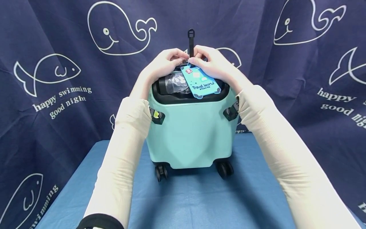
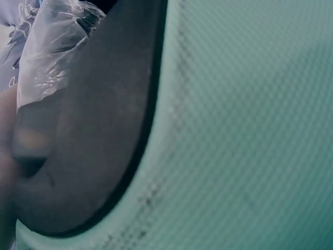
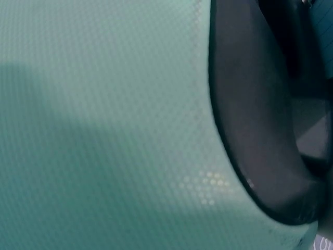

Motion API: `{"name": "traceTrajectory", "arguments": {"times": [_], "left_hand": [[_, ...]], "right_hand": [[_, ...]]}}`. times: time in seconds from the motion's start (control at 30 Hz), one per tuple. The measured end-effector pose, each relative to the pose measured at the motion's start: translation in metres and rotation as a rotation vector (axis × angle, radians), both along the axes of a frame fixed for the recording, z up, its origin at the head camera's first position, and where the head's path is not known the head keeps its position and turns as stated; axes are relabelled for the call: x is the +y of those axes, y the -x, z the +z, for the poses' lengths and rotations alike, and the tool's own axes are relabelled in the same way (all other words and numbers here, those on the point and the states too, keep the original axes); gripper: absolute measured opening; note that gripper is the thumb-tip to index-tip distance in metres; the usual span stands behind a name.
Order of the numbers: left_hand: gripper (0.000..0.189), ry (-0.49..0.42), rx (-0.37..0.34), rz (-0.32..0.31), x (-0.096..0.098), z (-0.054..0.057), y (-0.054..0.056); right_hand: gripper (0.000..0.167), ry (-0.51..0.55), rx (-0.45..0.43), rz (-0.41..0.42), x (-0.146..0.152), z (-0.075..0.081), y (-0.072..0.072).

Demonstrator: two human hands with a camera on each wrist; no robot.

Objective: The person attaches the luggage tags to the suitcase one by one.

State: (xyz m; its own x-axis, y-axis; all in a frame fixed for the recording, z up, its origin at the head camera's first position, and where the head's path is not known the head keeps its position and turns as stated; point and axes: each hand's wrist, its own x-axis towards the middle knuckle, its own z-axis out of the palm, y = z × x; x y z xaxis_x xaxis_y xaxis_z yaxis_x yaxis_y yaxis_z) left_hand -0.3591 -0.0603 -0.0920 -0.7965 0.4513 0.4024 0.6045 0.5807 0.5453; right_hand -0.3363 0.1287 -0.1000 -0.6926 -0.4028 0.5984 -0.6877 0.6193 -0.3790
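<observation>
A mint-green suitcase [image 1: 191,133] stands upright on its black wheels, facing me. A blue luggage tag [image 1: 201,83] marked "Travel World" lies tilted over its black top recess. From the tag a black strap [image 1: 191,43] with a buckle sticks straight up. My left hand [image 1: 167,63] and right hand [image 1: 211,63] meet at the strap's lower part, by the top handle, and their thumbs and curled fingers pinch it from either side. Just where the fingertips grip is partly hidden. Both wrist views show mainly the ribbed green shell [image 2: 250,125] and black recess rim [image 3: 250,114].
Clear crinkled plastic [image 1: 176,83] wraps a part inside the recess, below my left hand. The suitcase rests on a blue cloth surface [image 1: 188,203]. Behind it hangs a dark blue curtain [image 1: 177,19] with white whale and fish drawings.
</observation>
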Motion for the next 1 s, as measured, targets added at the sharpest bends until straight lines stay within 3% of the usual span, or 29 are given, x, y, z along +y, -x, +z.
{"name": "traceTrajectory", "arguments": {"times": [0.27, 0.43, 0.53, 0.77, 1.0], "left_hand": [[0.037, -0.170, -0.130, 0.066, 0.0014, 0.0037, -0.0028], [0.042, -0.291, -0.214, 0.145, 0.0045, 0.0068, -0.0031], [0.040, -0.339, -0.207, 0.165, 0.0059, 0.0062, -0.0021], [0.034, -0.429, -0.158, 0.145, 0.0078, 0.0032, -0.0014], [0.027, -0.521, -0.123, 0.128, 0.0087, 0.0013, 0.0003]], "right_hand": [[0.022, 0.003, 0.020, 0.026, 0.0002, -0.0011, -0.0003], [0.022, -0.003, 0.003, 0.035, -0.0020, -0.0028, -0.0004], [0.021, -0.006, -0.007, 0.040, -0.0026, -0.0022, -0.0017], [0.021, -0.005, -0.054, 0.054, 0.0005, 0.0014, -0.0067], [0.014, 0.107, -0.135, 0.101, 0.0045, 0.0013, -0.0072]]}}
